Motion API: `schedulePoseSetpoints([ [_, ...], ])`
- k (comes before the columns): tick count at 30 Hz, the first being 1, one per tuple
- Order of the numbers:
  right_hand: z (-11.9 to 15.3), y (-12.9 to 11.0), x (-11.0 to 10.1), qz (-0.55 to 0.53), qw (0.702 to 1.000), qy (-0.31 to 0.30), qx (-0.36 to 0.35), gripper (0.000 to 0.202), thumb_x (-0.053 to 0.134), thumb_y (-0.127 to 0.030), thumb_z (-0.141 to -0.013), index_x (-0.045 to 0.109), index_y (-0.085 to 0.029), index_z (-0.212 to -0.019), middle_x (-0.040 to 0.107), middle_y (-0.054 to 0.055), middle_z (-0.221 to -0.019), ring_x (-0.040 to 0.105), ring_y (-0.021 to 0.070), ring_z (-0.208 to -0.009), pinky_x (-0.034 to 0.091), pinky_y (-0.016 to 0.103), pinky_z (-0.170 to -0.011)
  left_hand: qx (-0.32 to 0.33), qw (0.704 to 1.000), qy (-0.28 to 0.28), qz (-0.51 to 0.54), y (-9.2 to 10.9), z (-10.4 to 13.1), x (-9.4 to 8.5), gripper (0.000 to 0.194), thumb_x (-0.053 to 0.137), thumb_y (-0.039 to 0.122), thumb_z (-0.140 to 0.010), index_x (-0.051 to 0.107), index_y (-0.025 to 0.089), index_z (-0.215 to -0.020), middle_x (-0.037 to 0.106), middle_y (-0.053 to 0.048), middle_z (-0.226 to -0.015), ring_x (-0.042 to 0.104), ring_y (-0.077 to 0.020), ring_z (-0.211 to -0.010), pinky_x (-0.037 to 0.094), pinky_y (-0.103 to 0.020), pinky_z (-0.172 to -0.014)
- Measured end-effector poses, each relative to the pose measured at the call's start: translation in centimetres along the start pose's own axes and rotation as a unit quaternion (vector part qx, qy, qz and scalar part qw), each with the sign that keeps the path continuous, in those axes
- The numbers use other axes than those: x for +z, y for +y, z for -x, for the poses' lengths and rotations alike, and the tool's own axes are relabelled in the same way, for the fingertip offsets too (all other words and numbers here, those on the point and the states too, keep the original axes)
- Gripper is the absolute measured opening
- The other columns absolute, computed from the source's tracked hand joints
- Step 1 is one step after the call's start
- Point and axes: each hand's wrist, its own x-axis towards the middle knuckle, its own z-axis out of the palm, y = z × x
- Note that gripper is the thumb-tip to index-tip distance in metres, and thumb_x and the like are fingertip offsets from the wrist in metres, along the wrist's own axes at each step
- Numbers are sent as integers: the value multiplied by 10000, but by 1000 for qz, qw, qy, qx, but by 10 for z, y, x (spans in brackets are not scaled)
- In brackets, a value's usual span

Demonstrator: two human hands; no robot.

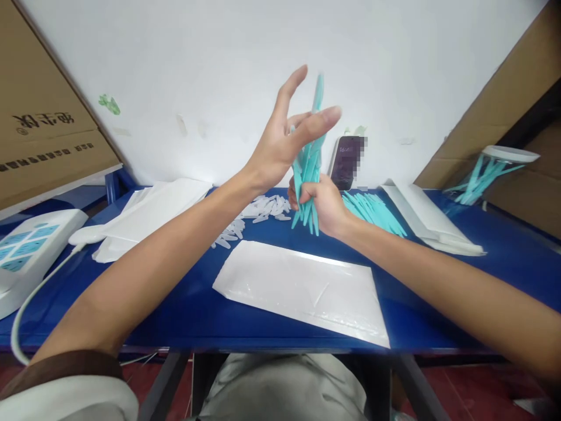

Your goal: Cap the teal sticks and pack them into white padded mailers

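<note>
My right hand (324,202) is wrapped round a bundle of turquoise plastic sticks (310,166), held upright above the table. My left hand (287,137) is raised beside the bundle's upper part, fingers spread and thumb stretched across in front of the sticks. Whether its palm touches them I cannot tell. More turquoise sticks (372,213) lie in a pile behind my right wrist. A heap of small whitish translucent pieces (267,207) lies behind my left forearm. In front of me on the table is a flat clear-and-white plastic bag (302,289).
A phone (346,162) leans against the wall. White bags (158,204) are stacked at left, near a power strip (35,251) with a white cable. Another folded bag (432,216) and a clear cup of turquoise sticks (511,153) stand right. Cardboard (52,105) flanks the blue table (184,316).
</note>
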Motion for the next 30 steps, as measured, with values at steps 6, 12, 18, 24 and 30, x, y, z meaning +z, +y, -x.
schedulePoseSetpoints([
  [6,-4,19,1,-59,997,-53,7,143,461,-185,-515,387,-251,-619,489,-4,-550,417,156,-513,374,311,-538,-35,991,-4,130,-1,5,27,535,564,386,-991,391,252,-1479,707,-61,-1067,736,-183,-825,604,-303,-718],
  [12,-4,25,-1,-129,987,-95,7,89,525,-152,-515,467,-217,-536,482,-12,-492,427,134,-502,358,293,-524,-26,986,52,155,-7,11,39,425,525,250,-958,501,259,-1382,619,17,-746,654,-141,-634,544,-271,-614],
  [18,-1,22,-17,-105,986,-132,8,173,673,-162,-643,524,-197,-563,510,-28,-499,497,127,-504,408,291,-538,-6,972,30,232,-9,12,45,134,477,132,-896,573,210,-947,535,28,-691,622,-128,-640,552,-291,-671],
  [24,2,26,-17,-49,997,-39,-53,261,717,-181,-666,461,-232,-655,410,-101,-447,382,85,-421,316,253,-440,25,971,-42,232,-9,17,43,216,598,162,-862,620,217,-1070,621,24,-744,653,-143,-708,563,-298,-711],
  [30,6,15,-18,89,993,-8,-77,287,743,-277,-760,469,-242,-680,486,-77,-432,449,121,-376,382,285,-430,11,958,-43,282,-6,11,38,320,510,449,-1005,685,184,-966,649,-19,-753,662,-138,-676,560,-287,-673],
])
